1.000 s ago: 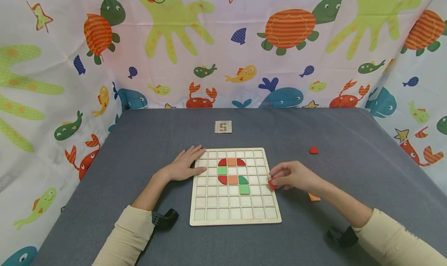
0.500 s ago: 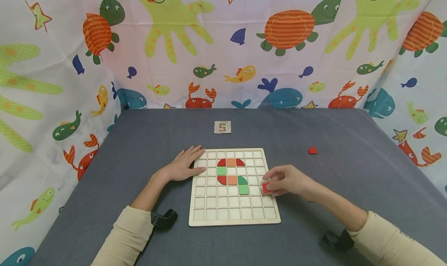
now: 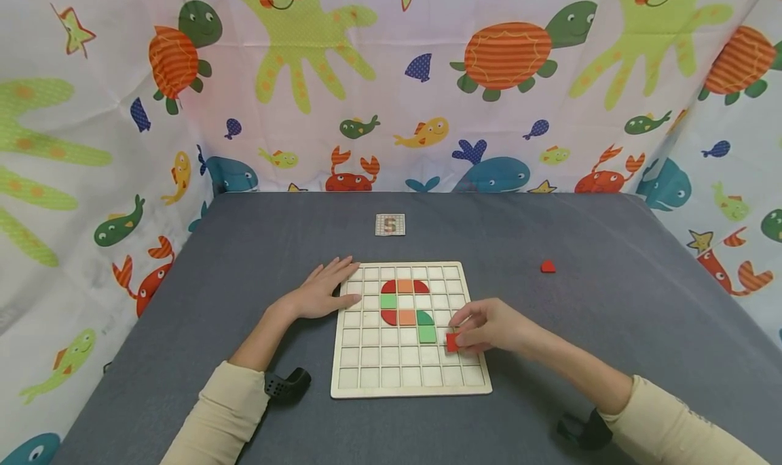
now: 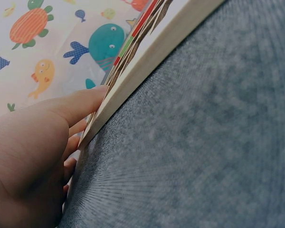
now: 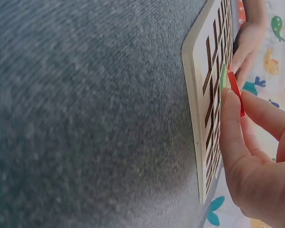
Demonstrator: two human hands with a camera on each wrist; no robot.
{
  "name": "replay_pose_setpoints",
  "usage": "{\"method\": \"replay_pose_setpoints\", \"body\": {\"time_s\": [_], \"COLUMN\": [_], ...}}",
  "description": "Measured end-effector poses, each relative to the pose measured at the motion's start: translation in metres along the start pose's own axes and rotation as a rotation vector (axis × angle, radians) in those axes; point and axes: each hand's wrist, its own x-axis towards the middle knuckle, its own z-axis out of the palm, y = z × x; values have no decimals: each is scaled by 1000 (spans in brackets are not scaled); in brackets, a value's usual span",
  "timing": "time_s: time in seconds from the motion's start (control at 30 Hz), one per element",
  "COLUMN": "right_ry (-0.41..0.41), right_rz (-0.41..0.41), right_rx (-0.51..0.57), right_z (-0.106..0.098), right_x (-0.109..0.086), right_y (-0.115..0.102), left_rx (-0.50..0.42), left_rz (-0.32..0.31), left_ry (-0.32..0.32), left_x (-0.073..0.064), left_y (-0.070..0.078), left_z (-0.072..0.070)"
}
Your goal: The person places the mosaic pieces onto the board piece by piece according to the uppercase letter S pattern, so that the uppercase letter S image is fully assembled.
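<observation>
A wooden grid board [image 3: 412, 392] lies on the grey cloth. My left hand [image 3: 324, 292] rests with straight fingers on its left edge; the left wrist view shows the thumb [image 4: 90, 99] at the rim. Between thumb and fingertips, my right hand [image 3: 491, 326] pinches a red tile [image 3: 452, 343], held tilted close over the right part of the grid. Left of that tile, a green square [image 3: 427, 334] sits below a dark green quarter-round [image 3: 424, 318]. Further pieces in the grid are red quarter-rounds [image 3: 389, 287], orange squares [image 3: 405, 286] and a light green square [image 3: 388, 301].
A small card [image 3: 389, 225] bearing an S pattern lies behind the board. To the right of the board is a loose red piece [image 3: 548, 267] with a rounded top. A printed sea-animal curtain [image 3: 391, 78] hangs beyond the table's back edge.
My right hand has carried the red tile left and nearer to me, from the board's right edge to over its grid. An orange piece seen near the right forearm is now hidden. The left hand stays put.
</observation>
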Motion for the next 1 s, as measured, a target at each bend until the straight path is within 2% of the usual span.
{"method": "replay_pose_setpoints", "body": {"time_s": [0.73,1.0], "right_ry": [-29,-8], "right_rz": [-10,35], "right_rx": [14,19], "right_z": [18,23], "right_x": [2,4], "right_y": [0,-3], "left_rx": [9,2], "left_rz": [0,-7], "left_ry": [-5,5], "left_x": [-1,-1], "left_y": [-3,-1], "left_z": [3,1]}}
